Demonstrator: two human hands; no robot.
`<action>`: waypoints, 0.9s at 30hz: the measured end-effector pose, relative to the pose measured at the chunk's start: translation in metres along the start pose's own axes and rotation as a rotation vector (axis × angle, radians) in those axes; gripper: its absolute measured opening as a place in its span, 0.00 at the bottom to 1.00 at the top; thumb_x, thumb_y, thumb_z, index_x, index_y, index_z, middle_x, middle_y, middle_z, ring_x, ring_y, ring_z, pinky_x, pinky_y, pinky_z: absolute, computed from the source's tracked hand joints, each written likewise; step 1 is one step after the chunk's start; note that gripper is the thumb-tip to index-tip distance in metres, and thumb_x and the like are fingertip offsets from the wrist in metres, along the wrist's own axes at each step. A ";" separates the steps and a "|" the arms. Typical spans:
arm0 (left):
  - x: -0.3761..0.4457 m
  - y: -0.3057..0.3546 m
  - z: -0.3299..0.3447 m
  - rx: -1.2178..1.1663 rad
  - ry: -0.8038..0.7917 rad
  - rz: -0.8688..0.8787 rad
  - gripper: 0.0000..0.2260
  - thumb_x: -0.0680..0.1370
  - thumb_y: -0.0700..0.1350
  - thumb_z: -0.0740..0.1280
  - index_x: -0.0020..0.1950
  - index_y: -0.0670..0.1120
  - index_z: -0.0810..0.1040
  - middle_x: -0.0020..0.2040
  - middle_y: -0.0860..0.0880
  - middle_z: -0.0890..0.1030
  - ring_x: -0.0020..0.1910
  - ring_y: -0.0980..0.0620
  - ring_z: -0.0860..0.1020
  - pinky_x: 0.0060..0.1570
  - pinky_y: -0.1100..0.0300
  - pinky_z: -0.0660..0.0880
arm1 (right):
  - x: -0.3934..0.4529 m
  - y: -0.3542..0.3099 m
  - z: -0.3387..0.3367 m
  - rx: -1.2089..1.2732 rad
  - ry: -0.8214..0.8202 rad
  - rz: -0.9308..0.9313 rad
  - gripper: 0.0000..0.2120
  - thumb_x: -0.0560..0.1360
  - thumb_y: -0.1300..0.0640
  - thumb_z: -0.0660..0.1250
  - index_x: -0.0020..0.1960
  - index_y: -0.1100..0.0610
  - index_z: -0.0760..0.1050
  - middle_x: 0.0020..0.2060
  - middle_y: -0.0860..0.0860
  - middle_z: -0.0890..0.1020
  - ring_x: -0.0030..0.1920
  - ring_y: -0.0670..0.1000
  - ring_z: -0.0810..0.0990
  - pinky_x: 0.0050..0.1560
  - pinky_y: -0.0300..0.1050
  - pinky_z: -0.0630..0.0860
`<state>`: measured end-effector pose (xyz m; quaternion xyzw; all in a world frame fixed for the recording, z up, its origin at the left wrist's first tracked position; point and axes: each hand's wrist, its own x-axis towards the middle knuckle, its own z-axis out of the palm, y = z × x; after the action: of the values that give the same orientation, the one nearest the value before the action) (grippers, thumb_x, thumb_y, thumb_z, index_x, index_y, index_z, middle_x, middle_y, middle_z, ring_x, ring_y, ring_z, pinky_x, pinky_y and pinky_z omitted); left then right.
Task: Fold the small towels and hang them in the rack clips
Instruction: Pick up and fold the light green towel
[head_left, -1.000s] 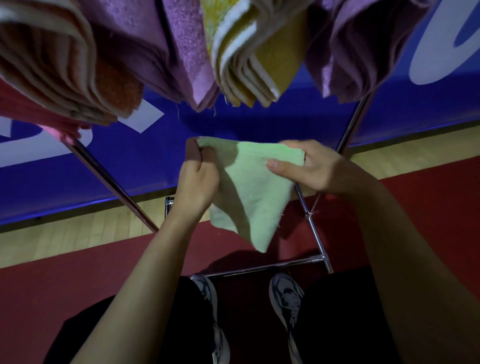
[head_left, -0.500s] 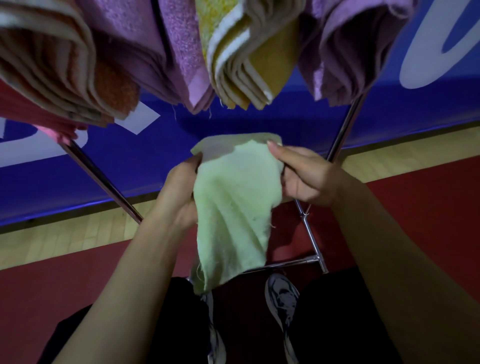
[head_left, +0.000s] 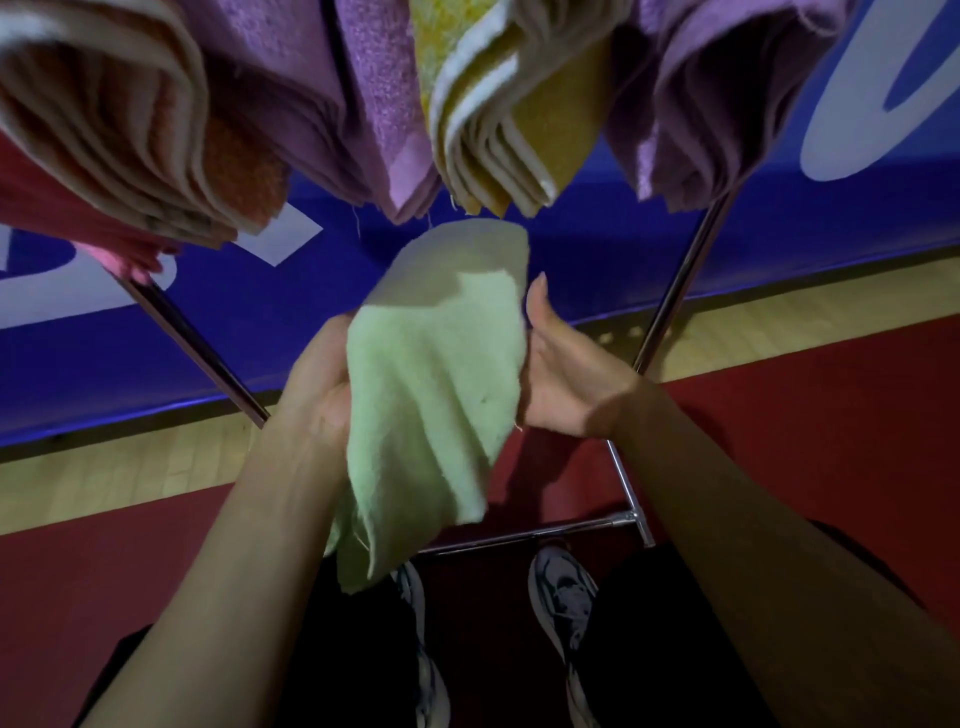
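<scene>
Green towel (head_left: 431, 395) held between both hands under the rack.
Left hand (head_left: 317, 384) grips its edge; right hand (head_left: 566, 374) pinches the other, thumb up.

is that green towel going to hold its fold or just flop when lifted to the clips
Probably flop: the green towel drapes in soft wrinkles between the left hand and right hand, its lower corner hanging loose. It looks thin and likely light. The fuzzy surface should grip rather than slip.
</scene>
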<state>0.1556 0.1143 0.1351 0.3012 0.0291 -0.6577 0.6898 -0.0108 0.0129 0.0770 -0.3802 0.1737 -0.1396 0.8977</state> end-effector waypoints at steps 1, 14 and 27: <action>-0.005 0.000 0.007 0.011 -0.003 0.015 0.12 0.60 0.25 0.70 0.33 0.41 0.77 0.28 0.50 0.75 0.25 0.54 0.78 0.30 0.66 0.79 | -0.003 0.001 0.002 -0.031 -0.004 -0.001 0.40 0.67 0.34 0.74 0.71 0.55 0.76 0.70 0.57 0.77 0.69 0.56 0.77 0.71 0.58 0.72; 0.022 0.018 -0.026 0.392 0.212 0.131 0.12 0.85 0.39 0.59 0.59 0.41 0.82 0.48 0.43 0.87 0.46 0.46 0.87 0.48 0.52 0.83 | -0.013 -0.015 0.003 -0.119 0.200 -0.073 0.19 0.74 0.63 0.69 0.65 0.64 0.77 0.59 0.63 0.82 0.56 0.61 0.83 0.60 0.58 0.80; 0.021 0.006 -0.021 1.018 0.154 0.245 0.09 0.83 0.43 0.68 0.62 0.49 0.84 0.57 0.42 0.86 0.59 0.39 0.84 0.63 0.39 0.79 | -0.021 -0.034 -0.020 -0.269 0.393 -0.096 0.15 0.79 0.64 0.66 0.65 0.61 0.77 0.58 0.60 0.84 0.58 0.59 0.85 0.55 0.54 0.83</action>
<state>0.1717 0.1051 0.1109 0.6469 -0.2788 -0.4789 0.5239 -0.0425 -0.0146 0.0935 -0.4698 0.3438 -0.2290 0.7801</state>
